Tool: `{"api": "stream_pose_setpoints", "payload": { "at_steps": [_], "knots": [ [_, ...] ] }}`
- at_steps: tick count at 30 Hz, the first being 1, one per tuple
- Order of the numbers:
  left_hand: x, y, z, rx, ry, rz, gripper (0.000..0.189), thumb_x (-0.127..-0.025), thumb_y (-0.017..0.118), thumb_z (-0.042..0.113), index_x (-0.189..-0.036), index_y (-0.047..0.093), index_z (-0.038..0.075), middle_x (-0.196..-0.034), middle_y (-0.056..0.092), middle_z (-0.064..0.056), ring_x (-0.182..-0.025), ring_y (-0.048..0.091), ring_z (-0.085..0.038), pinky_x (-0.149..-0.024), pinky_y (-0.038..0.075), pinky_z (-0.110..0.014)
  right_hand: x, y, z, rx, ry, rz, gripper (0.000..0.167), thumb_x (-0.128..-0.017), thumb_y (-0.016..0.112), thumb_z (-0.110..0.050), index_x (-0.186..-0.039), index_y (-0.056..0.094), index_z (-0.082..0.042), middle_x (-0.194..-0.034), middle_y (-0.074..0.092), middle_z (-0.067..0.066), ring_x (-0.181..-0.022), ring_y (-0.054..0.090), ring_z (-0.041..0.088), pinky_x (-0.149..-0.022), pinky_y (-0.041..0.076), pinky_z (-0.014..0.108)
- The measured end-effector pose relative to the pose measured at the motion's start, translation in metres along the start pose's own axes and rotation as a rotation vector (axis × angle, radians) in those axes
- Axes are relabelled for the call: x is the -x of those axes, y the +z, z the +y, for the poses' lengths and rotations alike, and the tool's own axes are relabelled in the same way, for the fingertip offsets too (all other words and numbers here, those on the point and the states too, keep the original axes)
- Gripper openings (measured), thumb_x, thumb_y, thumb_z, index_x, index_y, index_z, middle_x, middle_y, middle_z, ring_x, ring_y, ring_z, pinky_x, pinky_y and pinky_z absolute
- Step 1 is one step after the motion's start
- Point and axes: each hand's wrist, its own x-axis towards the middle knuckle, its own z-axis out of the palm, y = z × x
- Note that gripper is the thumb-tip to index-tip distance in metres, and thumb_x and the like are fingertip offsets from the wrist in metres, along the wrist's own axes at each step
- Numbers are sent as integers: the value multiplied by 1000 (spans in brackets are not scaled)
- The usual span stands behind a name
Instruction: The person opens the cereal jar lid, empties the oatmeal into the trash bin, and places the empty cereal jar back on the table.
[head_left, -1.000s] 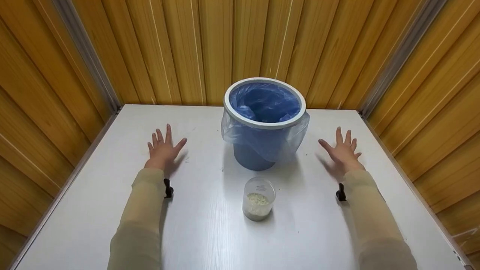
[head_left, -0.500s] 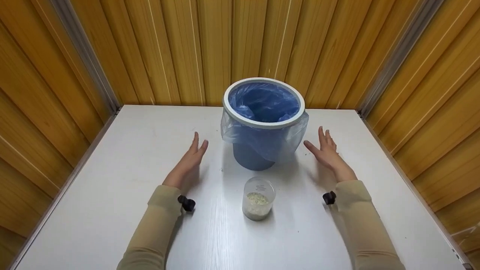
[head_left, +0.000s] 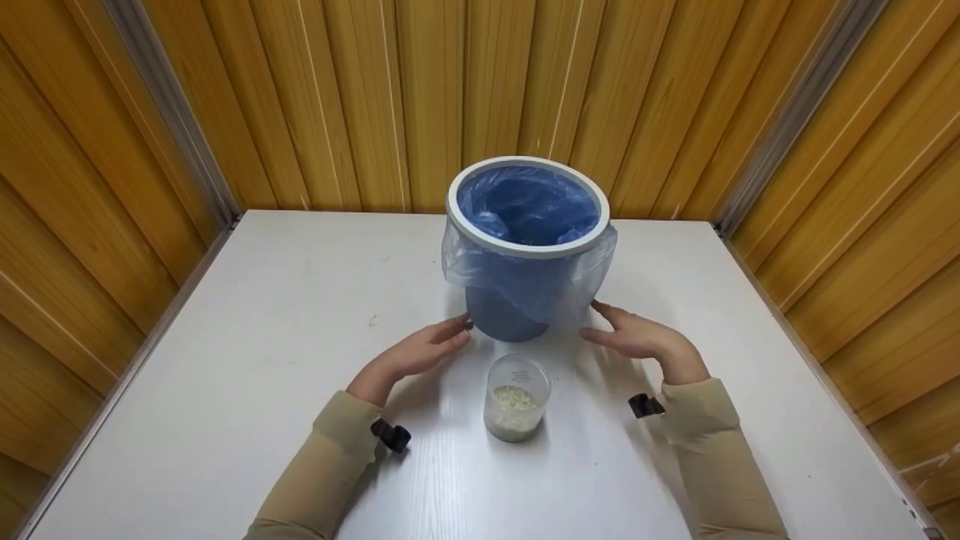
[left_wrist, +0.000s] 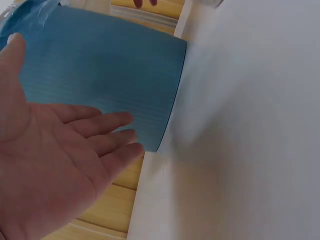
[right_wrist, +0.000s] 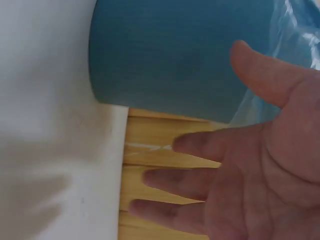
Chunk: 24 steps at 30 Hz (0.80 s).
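A blue trash bin with a white rim stands near the back of the table, lined with a clear plastic bag folded over the rim. My left hand is at the bin's lower left, palm turned toward it, fingers extended. On the other side my right hand has its fingers stretched toward the bin's lower right. The left wrist view has the left palm before the bin wall; contact is unclear. Spread fingers show in the right wrist view. Between the forearms stands a clear plastic cup holding pale grains.
The white table meets ribbed wood-look walls at the back and sides. Small crumbs lie left of the bin. A black wrist device sticks out from the left sleeve, another from the right.
Both hands have moved inward from wide apart to the bin's lower sides, palms turning toward it. The bin and cup have stayed in place.
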Motion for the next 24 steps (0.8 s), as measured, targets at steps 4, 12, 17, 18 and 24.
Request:
{"api": "stream_pose_setpoints", "payload": {
  "at_steps": [4,12,17,18,24],
  "knots": [
    [2,16,3,76,110,-159,100,-96,64,58,-160,22,-5,-164,37,-21,-154,33,-36,-126,28,-50,8,9,-13,18,-58,-78,81,-103,54,-50,-159,30,4,-164,29,29,-153,28,49,-124,23,62],
    [-2,50,10,114,131,-249,110,-80,88,10,-163,16,1,-167,31,-18,-153,37,-32,-125,33,-42,16,34,-36,-84,-296,-142,64,-104,59,-39,-152,46,0,-157,47,23,-142,47,47,-115,38,65],
    [-3,63,12,65,142,-248,102,-75,92,11,-159,34,12,-152,51,-4,-138,51,-17,-117,40,-30,20,49,-52,-127,-400,-141,62,-104,59,-35,-151,45,3,-155,49,24,-138,51,47,-112,42,64],
    [-3,64,13,63,136,-239,98,-75,93,13,-156,37,14,-148,54,-2,-134,53,-15,-115,41,-29,22,51,-55,-128,-399,-132,62,-104,59,-36,-152,45,2,-155,49,23,-138,51,46,-111,43,63],
    [1,70,15,97,100,-175,87,-73,93,12,-147,47,14,-136,61,-1,-122,60,-12,-106,47,-28,30,59,-67,-85,-354,-66,65,-103,61,-42,-154,44,-5,-155,50,19,-138,52,41,-109,45,62]
  ]
}}
